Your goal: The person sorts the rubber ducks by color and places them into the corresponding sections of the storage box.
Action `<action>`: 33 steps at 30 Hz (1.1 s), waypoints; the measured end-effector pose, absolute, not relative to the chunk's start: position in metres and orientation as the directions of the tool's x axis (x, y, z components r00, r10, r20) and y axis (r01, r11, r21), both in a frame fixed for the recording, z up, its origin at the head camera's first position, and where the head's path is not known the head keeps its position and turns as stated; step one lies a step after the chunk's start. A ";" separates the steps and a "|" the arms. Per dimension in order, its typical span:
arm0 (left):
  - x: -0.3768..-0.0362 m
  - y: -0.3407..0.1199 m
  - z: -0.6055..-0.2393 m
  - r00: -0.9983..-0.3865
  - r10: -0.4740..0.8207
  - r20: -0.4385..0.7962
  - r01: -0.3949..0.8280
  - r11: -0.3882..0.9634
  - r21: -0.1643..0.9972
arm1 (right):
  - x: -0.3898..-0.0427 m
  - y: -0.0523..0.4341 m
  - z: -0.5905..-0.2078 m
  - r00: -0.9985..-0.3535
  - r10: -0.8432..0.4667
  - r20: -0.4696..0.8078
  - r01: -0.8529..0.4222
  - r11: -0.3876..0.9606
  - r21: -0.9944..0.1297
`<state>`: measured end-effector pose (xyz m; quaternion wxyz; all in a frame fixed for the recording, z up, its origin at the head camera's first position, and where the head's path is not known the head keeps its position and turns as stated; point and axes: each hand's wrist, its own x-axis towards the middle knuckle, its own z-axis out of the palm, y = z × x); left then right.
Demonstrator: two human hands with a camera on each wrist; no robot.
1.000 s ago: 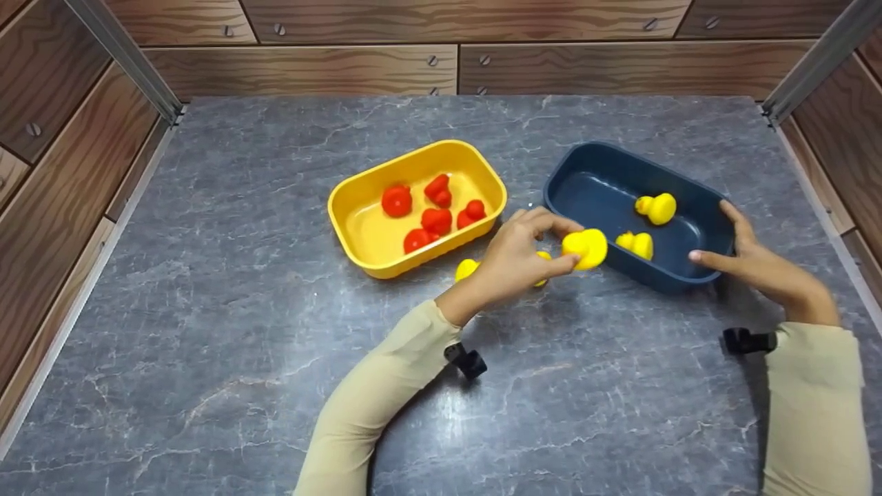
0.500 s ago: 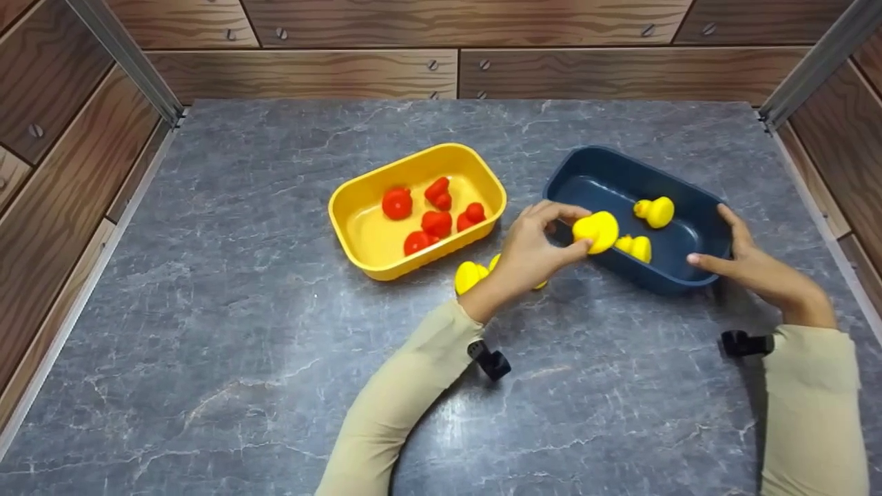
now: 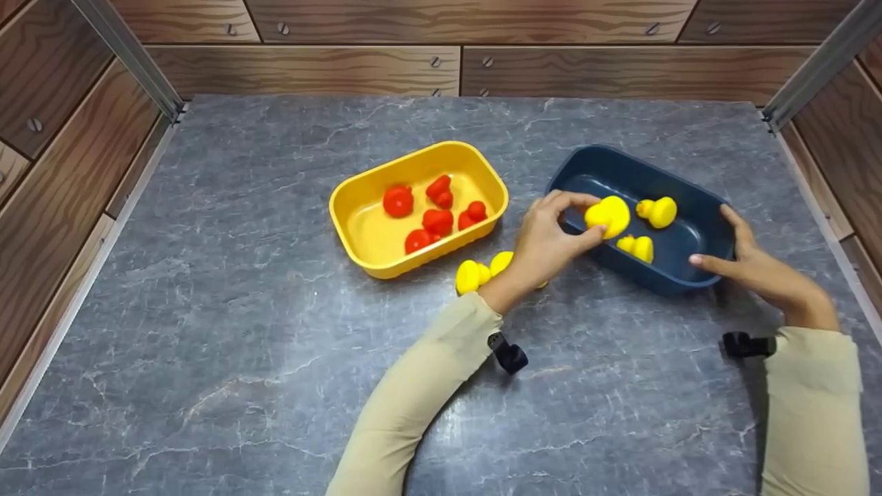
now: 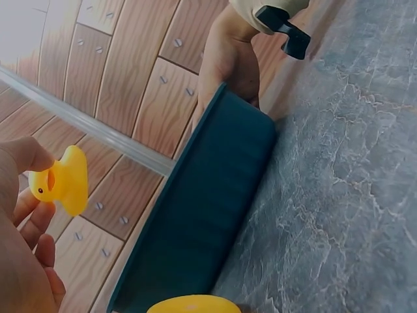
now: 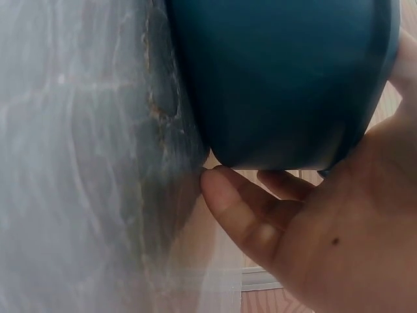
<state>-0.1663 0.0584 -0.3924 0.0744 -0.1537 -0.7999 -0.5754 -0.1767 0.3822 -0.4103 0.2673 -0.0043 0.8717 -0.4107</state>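
Over the near-left rim of the blue tub, your left hand pinches a yellow duck — carry it past the rim, then open low. Your right hand clasps the tub's right end — hold firm.

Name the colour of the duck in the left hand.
Yellow; the duck in the left hand shows best in the head view.
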 end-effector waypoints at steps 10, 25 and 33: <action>-0.179 0.064 -0.391 -0.940 0.150 0.305 0.340 0.391 0.855 | -0.175 0.384 -0.411 -0.862 -0.247 -0.442 0.199 0.638 -0.744; -0.191 0.065 -0.393 -0.963 0.118 0.241 0.268 0.432 0.861 | -0.176 0.384 -0.411 -0.858 -0.232 -0.458 0.216 0.648 -0.731; -0.193 0.065 -0.389 -0.962 0.120 0.245 0.273 0.452 0.849 | -0.176 0.384 -0.413 -0.859 -0.236 -0.454 0.212 0.642 -0.737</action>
